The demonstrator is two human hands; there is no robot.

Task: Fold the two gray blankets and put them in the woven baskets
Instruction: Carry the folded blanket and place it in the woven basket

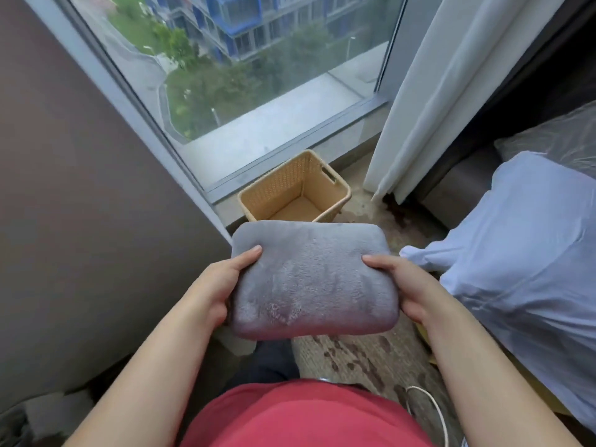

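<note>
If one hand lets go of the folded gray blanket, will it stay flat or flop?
It would probably sag: the blanket looks plush and soft, and the left hand and right hand support both ends. Its fuzzy surface likely resists slipping.

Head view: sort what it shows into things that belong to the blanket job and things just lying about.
Belongs to the job:
folded gray blanket, gripped at its ends by the left hand and right hand
woven basket, nothing seen inside it

Just lying about:
white curtain
pale blue bedding
white cable
</note>
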